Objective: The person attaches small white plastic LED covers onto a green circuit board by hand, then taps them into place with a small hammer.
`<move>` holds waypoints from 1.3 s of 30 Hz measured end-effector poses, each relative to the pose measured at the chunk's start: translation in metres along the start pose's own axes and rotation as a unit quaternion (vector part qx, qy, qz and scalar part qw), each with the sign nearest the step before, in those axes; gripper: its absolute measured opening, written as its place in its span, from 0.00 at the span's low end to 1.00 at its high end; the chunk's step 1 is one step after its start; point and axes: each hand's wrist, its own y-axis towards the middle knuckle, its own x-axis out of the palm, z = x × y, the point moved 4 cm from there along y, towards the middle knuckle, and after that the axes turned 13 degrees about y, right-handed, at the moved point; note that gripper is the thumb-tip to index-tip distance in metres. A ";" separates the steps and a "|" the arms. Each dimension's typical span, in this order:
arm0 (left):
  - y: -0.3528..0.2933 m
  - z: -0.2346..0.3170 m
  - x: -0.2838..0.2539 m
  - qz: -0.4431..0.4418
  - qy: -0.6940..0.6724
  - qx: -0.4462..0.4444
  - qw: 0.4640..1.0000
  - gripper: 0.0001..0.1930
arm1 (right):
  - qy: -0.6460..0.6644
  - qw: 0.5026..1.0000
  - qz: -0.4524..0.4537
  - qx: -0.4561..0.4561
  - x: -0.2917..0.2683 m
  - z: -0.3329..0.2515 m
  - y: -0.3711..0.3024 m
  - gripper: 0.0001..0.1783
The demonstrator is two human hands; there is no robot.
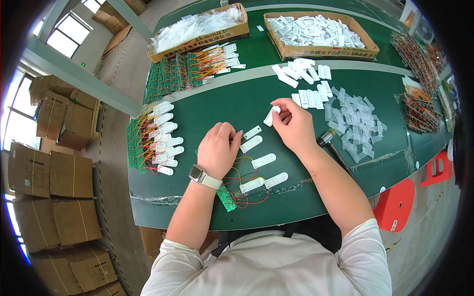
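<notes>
My right hand [296,126] is closed in a pinch on a small white plastic cover [270,117], held above the green table. My left hand [217,150], with a watch on its wrist, is curled closed beside a narrow white light strip [252,131]. Its fingertips meet the strip's near end, and what lies between them is hidden. Below the strip are white rounded covers [263,161], loosely spaced. Red and yellow wires run from this group to a green circuit board [226,199] near my left forearm.
Wired boards with white covers [165,140] line the left. Clear film pieces [355,123] and a black-handled tool [335,150] lie right; loose white covers [308,98] sit farther back. Two cardboard trays [326,52] [197,45] stand at the back. A red stool [395,204] is beside the table.
</notes>
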 end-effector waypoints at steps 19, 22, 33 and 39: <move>0.004 -0.002 0.001 -0.084 -0.133 -0.005 0.987 0.14 | -0.019 0.999 -0.030 0.025 0.001 0.012 0.003 0.13; 0.004 -0.008 -0.002 -0.085 -0.164 -0.037 0.982 0.10 | -0.032 0.999 -0.034 0.003 0.001 0.009 0.000 0.12; 0.010 -0.019 0.000 -0.008 -0.321 -0.099 0.942 0.06 | -0.028 0.997 -0.060 -0.025 0.008 0.005 0.004 0.11; 0.012 -0.018 0.002 -0.073 -0.378 -0.124 0.914 0.11 | -0.007 0.997 -0.073 -0.002 0.008 0.005 0.004 0.10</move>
